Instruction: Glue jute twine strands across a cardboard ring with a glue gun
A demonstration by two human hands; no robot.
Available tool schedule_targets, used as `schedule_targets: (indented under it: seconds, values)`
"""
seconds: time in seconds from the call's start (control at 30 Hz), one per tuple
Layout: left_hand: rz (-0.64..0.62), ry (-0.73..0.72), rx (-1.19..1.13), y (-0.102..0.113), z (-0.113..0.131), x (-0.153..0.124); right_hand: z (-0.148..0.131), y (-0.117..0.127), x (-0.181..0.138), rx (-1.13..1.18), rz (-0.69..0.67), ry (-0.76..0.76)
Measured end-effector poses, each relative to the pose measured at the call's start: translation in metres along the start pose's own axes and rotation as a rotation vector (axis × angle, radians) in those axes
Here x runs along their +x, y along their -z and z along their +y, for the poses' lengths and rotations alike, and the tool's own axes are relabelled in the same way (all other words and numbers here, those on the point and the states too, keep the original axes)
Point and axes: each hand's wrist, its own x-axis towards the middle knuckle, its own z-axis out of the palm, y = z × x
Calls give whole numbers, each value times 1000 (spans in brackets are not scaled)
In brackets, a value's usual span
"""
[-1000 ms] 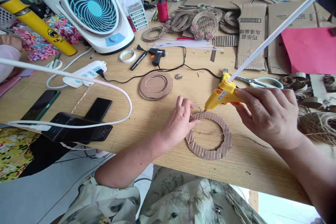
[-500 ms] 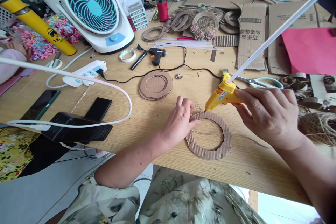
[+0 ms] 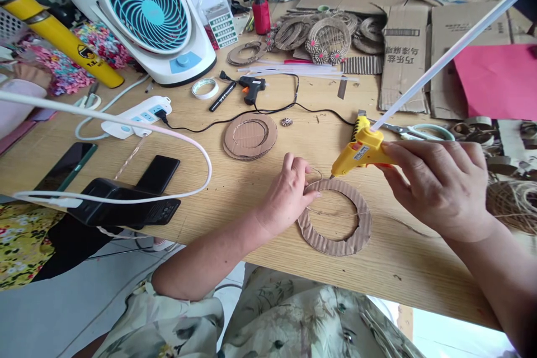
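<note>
Cardboard ring (image 3: 333, 246), flat, brown and corrugated, lies on the pale wooden table (image 3: 235, 196), between the two hands. The left hand (image 3: 283, 201) is at its upper left edge, thumb and fingers close together, pinching thin brown twine (image 3: 335, 215), of which one strand crosses the ring's opening. The right hand (image 3: 436, 190) is wrapped around a yellow plastic glue gun (image 3: 358, 151), with a long translucent glue stick (image 3: 453, 54) rising from its back; its tip is at the ring's upper rim. I judge the ring to be light and rather stiff, yet easy to crease at its narrow band, so a gentle hold on the outer edge, away from the probably hot tip, would suit it. The twine should be soft and limp. The left hand covers part of the rim, so I cannot tell whether it grips the cardboard also, nor whether the tip truly touches; any glue there is too small to make out.
</note>
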Motion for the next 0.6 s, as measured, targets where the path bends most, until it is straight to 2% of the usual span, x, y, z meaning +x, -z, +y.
schedule_targets:
  seconds: [0.6]
  values:
    - [-8,22,-12,0,0,-1,3,0,-2,5,-11,3]
